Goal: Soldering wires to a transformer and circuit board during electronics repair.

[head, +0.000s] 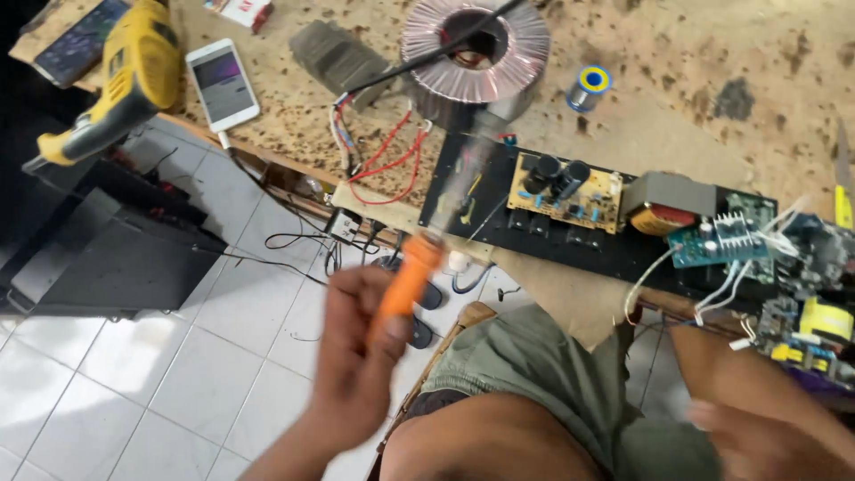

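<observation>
While I watch from head view, left hand (pixel 356 356) wraps orange-handled tool (pixel 411 278), long axis pointing up-right toward black board (pixel 552 236) on worktop (pixel 659 116). Right hand (pixel 766 436) blurred low right; grip unclear. Left nearer.

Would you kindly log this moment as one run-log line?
left hand: holds orange-handled tool | tip: over black board | right hand: blurred, near circuit boards | bench: toroid coil, drill, phone
</observation>
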